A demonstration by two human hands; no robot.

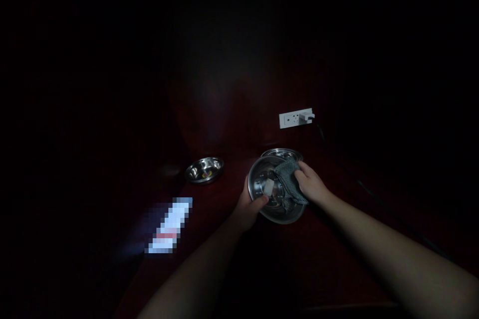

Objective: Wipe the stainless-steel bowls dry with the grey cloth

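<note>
Tilted toward me, a shiny metal bowl [277,214] is held at its left rim by my left hand [250,207]. The thumb lies over the rim inside the bowl, and the other fingers are hidden behind it. My right hand [310,183] is closed on a grey-green cloth [288,177], which lies against the bowl's inner right side and hangs over its rim. A pale rectangular patch [269,187] shows inside the bowl. Just behind it stands another metal bowl [281,151], partly covered from view.
A shallow metal dish [204,170] with a coloured sticker sits on the dark red table [220,209] to the left. Nearer lies a bright pixelated screen [170,227]. A white socket [295,118] with a plug is at the back; a dark cable [368,189] runs along the right.
</note>
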